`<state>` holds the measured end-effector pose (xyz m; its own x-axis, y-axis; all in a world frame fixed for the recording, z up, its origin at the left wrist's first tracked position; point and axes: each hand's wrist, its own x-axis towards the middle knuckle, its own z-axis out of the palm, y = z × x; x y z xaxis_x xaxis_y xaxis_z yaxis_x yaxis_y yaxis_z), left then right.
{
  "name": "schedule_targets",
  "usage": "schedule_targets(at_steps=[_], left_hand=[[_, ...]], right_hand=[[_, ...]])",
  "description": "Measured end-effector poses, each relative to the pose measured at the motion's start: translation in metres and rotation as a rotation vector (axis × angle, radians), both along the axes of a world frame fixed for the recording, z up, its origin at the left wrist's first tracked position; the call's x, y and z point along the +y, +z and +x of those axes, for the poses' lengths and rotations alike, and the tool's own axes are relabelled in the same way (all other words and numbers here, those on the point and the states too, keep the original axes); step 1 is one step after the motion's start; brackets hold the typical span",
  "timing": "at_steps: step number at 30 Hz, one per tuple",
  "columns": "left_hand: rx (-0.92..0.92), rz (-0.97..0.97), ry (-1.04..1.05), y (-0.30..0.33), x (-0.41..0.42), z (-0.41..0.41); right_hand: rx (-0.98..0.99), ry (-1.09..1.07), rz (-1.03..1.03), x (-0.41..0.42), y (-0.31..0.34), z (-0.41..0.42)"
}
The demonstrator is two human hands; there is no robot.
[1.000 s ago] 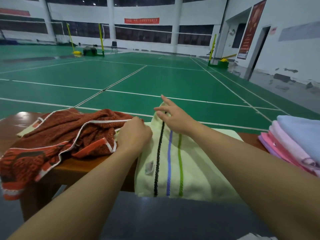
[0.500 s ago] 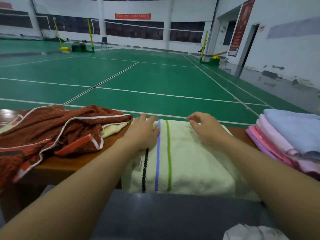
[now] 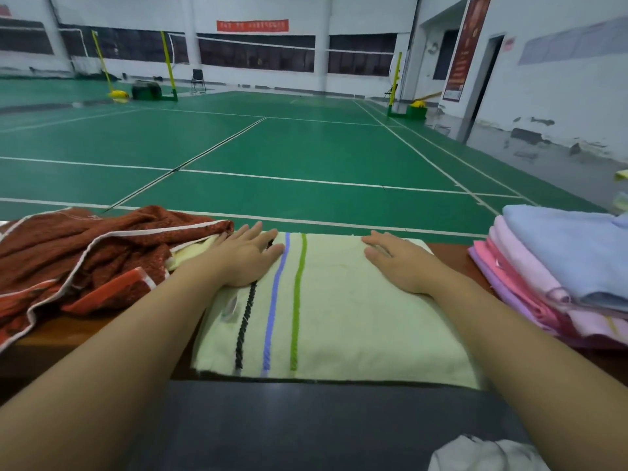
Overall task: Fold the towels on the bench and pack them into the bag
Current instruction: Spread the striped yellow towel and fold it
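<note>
left hand [image 3: 245, 258]: flat, fingers straight, pressing cream towel [image 3: 339, 317] | right hand [image 3: 399, 263]: flat, palm down, same towel | red towel [image 3: 85, 253]: just left of left hand

Cream towel [image 3: 356, 321]: black, blue, green stripes. Crumpled towel [image 3: 85, 256]: rust-red, white-edged. Folded stack [image 3: 557, 266]: pink, lilac, pale blue.

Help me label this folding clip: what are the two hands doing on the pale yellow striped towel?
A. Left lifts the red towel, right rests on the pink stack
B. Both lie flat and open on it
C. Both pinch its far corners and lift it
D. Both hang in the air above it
B: the left hand and right hand both lie palm down, fingers straight, on the striped towel.
</note>
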<state>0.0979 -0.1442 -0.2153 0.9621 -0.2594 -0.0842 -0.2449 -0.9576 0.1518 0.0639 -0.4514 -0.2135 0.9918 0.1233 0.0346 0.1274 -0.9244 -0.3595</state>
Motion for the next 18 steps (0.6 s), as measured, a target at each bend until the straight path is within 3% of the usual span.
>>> schedule_targets(at_steps=[5, 8, 13, 18], left_hand=[[-0.106, -0.199, 0.005, 0.009, -0.001, -0.004], [-0.108, -0.353, -0.042, 0.028, -0.001, -0.014], [0.038, -0.308, -0.203, 0.061, 0.015, -0.031], [0.186, -0.196, -0.204, 0.064, 0.025, -0.036]], right_hand=[[-0.049, 0.022, 0.162, -0.004, 0.012, -0.012], [-0.042, 0.056, 0.074, -0.017, 0.035, -0.024], [0.094, 0.141, -0.033, -0.031, 0.065, -0.041], [0.211, 0.133, -0.136, -0.03, 0.066, -0.049]])
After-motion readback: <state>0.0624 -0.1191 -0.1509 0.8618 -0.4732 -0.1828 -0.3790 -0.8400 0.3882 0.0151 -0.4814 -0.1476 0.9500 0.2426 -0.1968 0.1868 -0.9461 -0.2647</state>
